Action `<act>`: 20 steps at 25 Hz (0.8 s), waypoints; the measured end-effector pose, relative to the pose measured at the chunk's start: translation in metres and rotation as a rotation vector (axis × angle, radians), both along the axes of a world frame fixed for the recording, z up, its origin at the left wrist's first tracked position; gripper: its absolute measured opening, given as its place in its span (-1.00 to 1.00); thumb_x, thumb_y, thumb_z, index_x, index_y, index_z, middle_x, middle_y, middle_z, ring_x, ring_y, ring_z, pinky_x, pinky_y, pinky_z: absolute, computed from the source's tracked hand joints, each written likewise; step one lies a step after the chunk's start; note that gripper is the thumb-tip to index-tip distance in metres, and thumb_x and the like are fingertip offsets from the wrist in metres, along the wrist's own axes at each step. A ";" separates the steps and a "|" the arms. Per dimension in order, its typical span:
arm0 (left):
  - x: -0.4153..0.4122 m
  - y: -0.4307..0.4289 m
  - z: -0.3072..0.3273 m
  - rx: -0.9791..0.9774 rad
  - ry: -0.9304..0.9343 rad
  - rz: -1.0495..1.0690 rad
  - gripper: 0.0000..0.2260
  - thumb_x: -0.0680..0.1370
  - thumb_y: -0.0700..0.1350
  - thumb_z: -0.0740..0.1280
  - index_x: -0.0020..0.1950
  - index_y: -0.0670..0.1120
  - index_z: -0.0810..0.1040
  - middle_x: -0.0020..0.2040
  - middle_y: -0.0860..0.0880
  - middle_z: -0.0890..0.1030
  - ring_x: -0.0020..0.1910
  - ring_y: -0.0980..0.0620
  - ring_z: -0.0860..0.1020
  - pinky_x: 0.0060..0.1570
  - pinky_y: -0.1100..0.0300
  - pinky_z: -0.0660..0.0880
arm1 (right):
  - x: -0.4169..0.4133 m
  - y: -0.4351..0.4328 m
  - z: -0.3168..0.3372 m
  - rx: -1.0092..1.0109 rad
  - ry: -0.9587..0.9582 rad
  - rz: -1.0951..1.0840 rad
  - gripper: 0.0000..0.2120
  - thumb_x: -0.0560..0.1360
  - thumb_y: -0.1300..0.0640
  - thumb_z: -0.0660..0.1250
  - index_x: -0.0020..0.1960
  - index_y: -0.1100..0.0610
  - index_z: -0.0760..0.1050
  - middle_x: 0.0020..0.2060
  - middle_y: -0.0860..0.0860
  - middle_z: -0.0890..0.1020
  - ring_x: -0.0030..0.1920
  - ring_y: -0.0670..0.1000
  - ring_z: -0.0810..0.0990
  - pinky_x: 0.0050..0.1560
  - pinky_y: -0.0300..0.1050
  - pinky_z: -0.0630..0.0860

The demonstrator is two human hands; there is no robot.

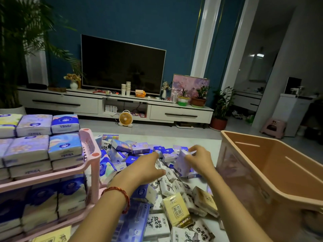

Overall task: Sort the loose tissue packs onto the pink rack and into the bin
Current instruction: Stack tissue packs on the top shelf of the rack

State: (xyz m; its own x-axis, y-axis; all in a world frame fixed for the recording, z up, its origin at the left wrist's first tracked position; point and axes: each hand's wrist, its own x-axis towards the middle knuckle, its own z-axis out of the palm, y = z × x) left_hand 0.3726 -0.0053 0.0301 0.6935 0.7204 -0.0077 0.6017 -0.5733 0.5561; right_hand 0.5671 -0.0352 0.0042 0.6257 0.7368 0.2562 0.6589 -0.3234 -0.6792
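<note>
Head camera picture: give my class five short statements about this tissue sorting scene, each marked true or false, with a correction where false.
1. The right hand grips a lilac tissue pack. True.
2. The bin stands on the person's left. False: it stands on the right; the pink rack is on the left.
3. The pink rack's top shelf carries stacked packs. True.
4. The television shows a bright picture. False: its screen is dark.
5. The left hand has a watch at its wrist. False: a red bracelet circles that wrist.

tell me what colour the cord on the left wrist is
Red. The cord shows best in the head view, the only view here.
</note>
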 end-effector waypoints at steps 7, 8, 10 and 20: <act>0.006 0.005 -0.008 0.029 -0.200 -0.044 -0.13 0.44 -0.10 0.42 0.53 0.08 -0.13 0.50 -0.02 0.12 0.40 -0.02 0.28 0.18 0.23 0.34 | -0.028 -0.015 0.048 0.075 0.713 0.436 -0.87 0.55 0.23 0.22 0.01 0.23 0.53 -0.26 0.12 0.56 -0.35 -0.02 0.53 -0.38 -0.28 0.53; 0.004 0.007 -0.008 0.014 -0.203 -0.053 -0.08 0.41 -0.09 0.45 0.53 0.09 -0.14 0.51 0.01 0.12 0.41 -0.01 0.27 0.20 0.23 0.33 | -0.029 -0.015 0.047 0.038 0.724 0.458 -0.88 0.55 0.23 0.23 -0.01 0.21 0.53 -0.27 0.11 0.57 -0.36 -0.03 0.54 -0.38 -0.28 0.53; 0.000 0.010 -0.009 -0.020 -0.146 -0.081 -0.02 0.35 -0.05 0.51 0.53 0.11 -0.14 0.51 0.05 0.15 0.41 0.02 0.27 0.26 0.20 0.32 | -0.031 -0.014 0.043 -0.035 0.705 0.469 -0.89 0.55 0.23 0.23 -0.04 0.20 0.53 -0.26 0.11 0.56 -0.34 -0.03 0.53 -0.39 -0.29 0.54; -0.006 0.007 -0.005 -0.008 -0.133 -0.060 -0.26 0.36 -0.06 0.50 0.43 0.00 0.19 0.19 0.04 0.48 -0.02 0.06 0.45 0.03 0.24 0.42 | 0.010 0.009 -0.032 -0.097 0.234 -0.200 -0.56 0.51 0.09 0.29 0.27 0.34 0.33 0.12 0.29 0.53 0.07 0.15 0.51 0.03 -0.01 0.50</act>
State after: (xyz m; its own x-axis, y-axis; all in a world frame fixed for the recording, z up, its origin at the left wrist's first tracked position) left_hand 0.3670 0.0019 0.0256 0.7306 0.6779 0.0813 0.4871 -0.6010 0.6336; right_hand 0.5773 -0.0262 -0.0282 0.7943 0.6071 0.0230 0.4056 -0.5016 -0.7642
